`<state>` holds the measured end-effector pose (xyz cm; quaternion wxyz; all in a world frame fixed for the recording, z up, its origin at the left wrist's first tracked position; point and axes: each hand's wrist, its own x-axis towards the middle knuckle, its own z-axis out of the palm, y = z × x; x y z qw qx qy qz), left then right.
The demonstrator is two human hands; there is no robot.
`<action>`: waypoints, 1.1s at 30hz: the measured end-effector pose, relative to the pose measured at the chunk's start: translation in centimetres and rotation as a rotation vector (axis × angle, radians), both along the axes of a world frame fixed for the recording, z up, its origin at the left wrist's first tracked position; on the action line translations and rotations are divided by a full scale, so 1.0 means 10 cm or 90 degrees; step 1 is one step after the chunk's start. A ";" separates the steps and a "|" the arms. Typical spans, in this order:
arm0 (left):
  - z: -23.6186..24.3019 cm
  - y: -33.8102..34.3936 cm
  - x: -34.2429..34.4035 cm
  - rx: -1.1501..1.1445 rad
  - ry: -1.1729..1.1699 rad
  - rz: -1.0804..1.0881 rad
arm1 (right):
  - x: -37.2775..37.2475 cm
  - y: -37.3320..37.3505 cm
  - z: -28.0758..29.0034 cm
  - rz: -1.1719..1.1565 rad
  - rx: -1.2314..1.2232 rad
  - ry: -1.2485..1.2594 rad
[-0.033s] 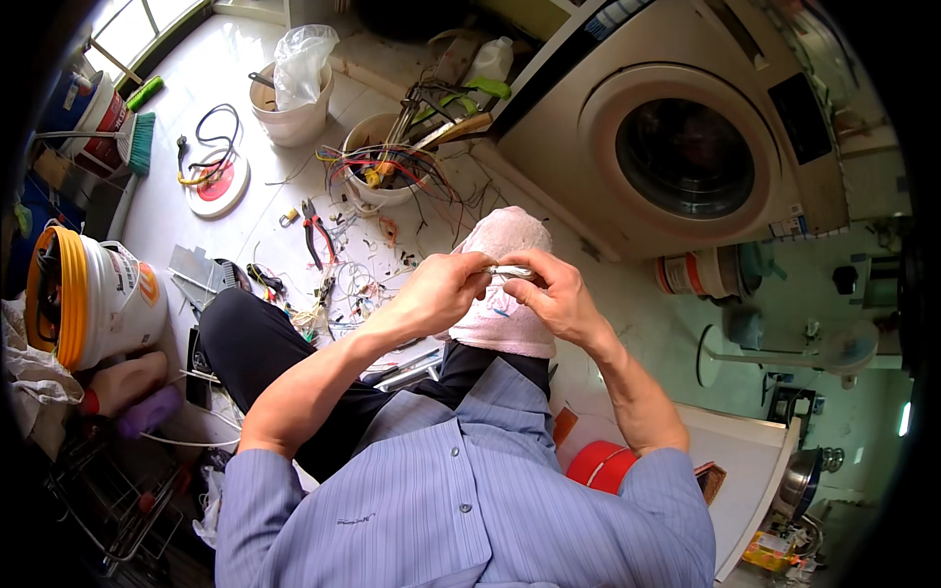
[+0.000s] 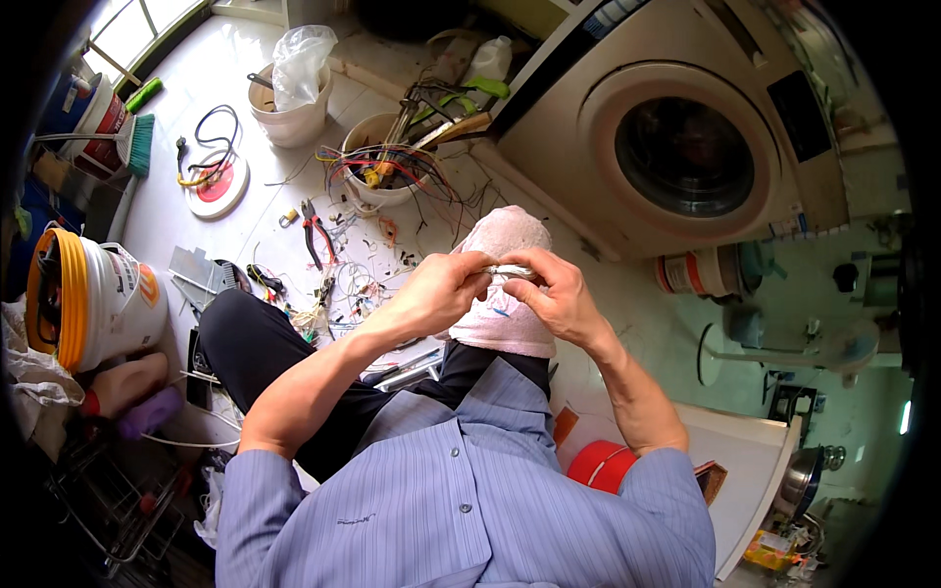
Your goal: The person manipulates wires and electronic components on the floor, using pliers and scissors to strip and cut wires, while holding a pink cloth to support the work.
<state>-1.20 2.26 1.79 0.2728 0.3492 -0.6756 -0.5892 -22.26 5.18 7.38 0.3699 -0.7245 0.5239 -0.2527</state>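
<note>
Two hands met above the pink cloth [image 2: 502,333] covering one trouser leg, and from my distant seat I watched them through the head camera. The small pale piece [image 2: 512,271] lay between them: the left hand [image 2: 449,287] had thumb and fingers pinched together on its left end, and the right hand [image 2: 552,294] was clamped on it from the other side. I could not make out what the piece was.

For labels, I found dark script stitched on the striped blue shirt [image 2: 412,490], an orange printed patch on the white bucket [image 2: 120,309] with the yellow coil [image 2: 69,304], and small stickers low on the washing machine [image 2: 549,147].

The pale tiled floor [image 2: 196,88] was strewn with wire scraps [image 2: 353,284] beyond the left forearm, red-handled pliers [image 2: 311,223] among them. Farther off I saw a wire-filled bucket [image 2: 380,199] and a white lid [image 2: 209,209] with a cable [image 2: 235,127] lying across it. Bright light entered from a window [image 2: 127,34] at the upper left.
</note>
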 end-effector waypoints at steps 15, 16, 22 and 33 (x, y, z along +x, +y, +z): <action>0.04 0.05 -0.02 -0.016 0.091 0.055 | 0.06 0.02 0.09 0.027 -0.195 0.056; 0.02 0.06 -0.03 -0.059 0.095 0.072 | 0.07 0.03 0.09 0.028 -0.214 0.069; 0.02 0.17 -0.11 -0.057 0.049 0.139 | 0.07 0.04 0.00 -0.028 -0.086 -0.007; 0.10 0.18 -0.15 -0.159 0.183 0.210 | 0.04 0.11 0.24 -0.093 -0.072 -0.110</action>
